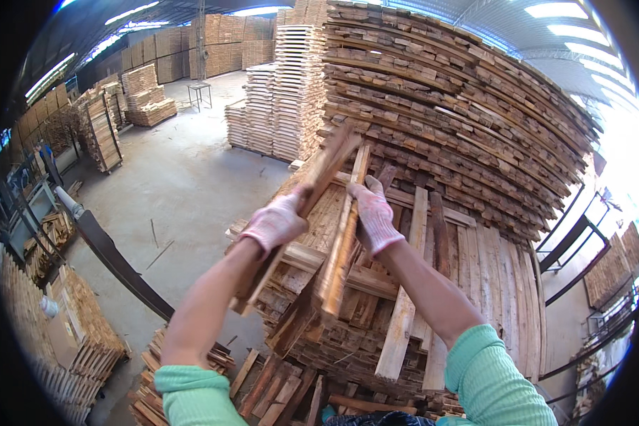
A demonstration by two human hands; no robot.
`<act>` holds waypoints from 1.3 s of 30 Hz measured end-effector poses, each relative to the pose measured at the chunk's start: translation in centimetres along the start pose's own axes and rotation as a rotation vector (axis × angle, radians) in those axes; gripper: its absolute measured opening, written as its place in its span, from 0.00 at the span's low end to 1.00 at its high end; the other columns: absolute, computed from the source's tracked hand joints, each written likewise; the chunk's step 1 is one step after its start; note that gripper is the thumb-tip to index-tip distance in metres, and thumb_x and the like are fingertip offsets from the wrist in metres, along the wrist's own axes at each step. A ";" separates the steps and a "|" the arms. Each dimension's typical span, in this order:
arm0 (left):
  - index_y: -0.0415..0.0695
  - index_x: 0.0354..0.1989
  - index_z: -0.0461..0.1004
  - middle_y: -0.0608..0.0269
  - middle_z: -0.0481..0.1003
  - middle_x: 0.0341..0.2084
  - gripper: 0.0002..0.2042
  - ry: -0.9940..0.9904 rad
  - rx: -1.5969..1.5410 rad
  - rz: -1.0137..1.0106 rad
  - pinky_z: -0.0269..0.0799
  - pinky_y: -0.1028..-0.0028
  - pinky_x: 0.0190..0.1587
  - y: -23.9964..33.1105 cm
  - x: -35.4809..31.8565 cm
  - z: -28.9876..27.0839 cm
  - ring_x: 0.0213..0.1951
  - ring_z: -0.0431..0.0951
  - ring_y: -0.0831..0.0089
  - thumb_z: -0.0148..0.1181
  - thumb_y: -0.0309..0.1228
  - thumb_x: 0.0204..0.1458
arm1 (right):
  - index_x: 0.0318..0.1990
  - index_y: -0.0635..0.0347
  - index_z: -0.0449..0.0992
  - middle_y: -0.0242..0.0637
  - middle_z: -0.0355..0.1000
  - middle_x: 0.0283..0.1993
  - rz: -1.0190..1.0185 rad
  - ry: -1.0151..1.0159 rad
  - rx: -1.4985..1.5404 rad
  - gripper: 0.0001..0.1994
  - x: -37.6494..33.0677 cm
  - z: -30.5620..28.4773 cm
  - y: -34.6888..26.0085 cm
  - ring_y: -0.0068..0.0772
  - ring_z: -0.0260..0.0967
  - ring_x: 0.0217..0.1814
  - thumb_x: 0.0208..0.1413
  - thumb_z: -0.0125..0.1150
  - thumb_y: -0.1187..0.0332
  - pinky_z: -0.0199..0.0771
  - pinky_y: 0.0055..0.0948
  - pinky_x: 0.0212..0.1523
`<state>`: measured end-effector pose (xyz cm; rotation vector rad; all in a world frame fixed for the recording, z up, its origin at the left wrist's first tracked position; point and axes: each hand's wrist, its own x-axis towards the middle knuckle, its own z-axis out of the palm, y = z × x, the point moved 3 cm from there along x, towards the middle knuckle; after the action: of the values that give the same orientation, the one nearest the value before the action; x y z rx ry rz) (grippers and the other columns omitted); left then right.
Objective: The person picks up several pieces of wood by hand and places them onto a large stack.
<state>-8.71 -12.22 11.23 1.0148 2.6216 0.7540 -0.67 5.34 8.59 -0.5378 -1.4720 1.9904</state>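
Timber shed, curved metal roof with skylight strips, grey concrete floor (184, 192). Tall stacks of sawn boards all round: a high, bowed stack (461, 121) directly ahead and to the right, paler neat stacks (284, 106) behind it, more pallets of boards along the far wall. A small metal stool (199, 94) stands alone on the floor far back. Left side: a long dark conveyor-like arm (113, 259) runs diagonally, with low board piles beside it. Just below the hands, a lower stack of rough planks (476, 284), some lying crosswise. Left hand (275, 224), in a pinkish-white knit glove, closed around a rough wooden board (312, 192) held tilted, its upper end up near the tall stack, lower end down toward the left forearm. Right hand (373, 216), same kind of glove, gripping a second board (344, 234) turned on edge, running from near the tall stack down over the lower stack. The two boards sit close side by side, both raised above the lower stack. Green ribbed sleeves (486, 376) pushed up, forearms bare. Loose offcuts (277, 390) heaped at the bottom edge.
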 end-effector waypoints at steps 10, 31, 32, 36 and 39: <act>0.41 0.72 0.56 0.55 0.64 0.65 0.43 0.323 -0.629 0.190 0.63 0.68 0.66 -5.5 -13.4 -5.8 0.65 0.65 0.63 0.68 0.28 0.44 | 0.77 0.51 0.42 0.66 0.62 0.67 0.203 -0.176 -1.197 0.49 8.1 6.5 8.2 0.57 0.63 0.70 0.52 0.60 0.48 0.69 0.45 0.63; 0.53 0.76 0.48 0.62 0.71 0.51 0.53 0.365 -0.996 0.268 0.77 0.76 0.38 -1.4 -22.6 -0.4 0.44 0.75 0.75 0.73 0.32 0.39 | 0.73 0.48 0.56 0.55 0.73 0.55 -0.017 -0.288 -0.884 0.41 2.2 -8.4 -0.4 0.46 0.71 0.59 0.50 0.66 0.63 0.70 0.36 0.61; 0.53 0.76 0.48 0.62 0.71 0.52 0.53 0.364 -0.993 0.277 0.77 0.76 0.39 -0.6 -22.6 0.2 0.45 0.74 0.75 0.73 0.32 0.38 | 0.73 0.50 0.55 0.54 0.73 0.55 -0.045 -0.315 -0.879 0.42 0.8 -10.6 -2.7 0.45 0.71 0.57 0.49 0.66 0.63 0.71 0.35 0.59; 0.50 0.76 0.48 0.62 0.69 0.52 0.52 0.260 -0.905 0.184 0.76 0.76 0.40 4.1 -23.3 2.4 0.43 0.72 0.76 0.67 0.28 0.36 | 0.75 0.56 0.51 0.51 0.73 0.54 -0.151 -0.320 -1.015 0.48 -5.2 -20.3 -10.7 0.40 0.73 0.50 0.46 0.69 0.60 0.74 0.32 0.53; 0.48 0.76 0.49 0.60 0.67 0.56 0.51 0.174 -0.892 0.216 0.76 0.76 0.43 9.3 -23.0 4.4 0.44 0.72 0.75 0.68 0.28 0.39 | 0.75 0.55 0.51 0.54 0.71 0.61 -0.204 -0.234 -1.367 0.49 -7.4 -29.8 -13.5 0.44 0.73 0.58 0.43 0.69 0.59 0.73 0.35 0.57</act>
<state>15.03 -20.32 13.20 0.9518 1.9014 1.8839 26.77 24.31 12.21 -0.6169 -2.7779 0.6404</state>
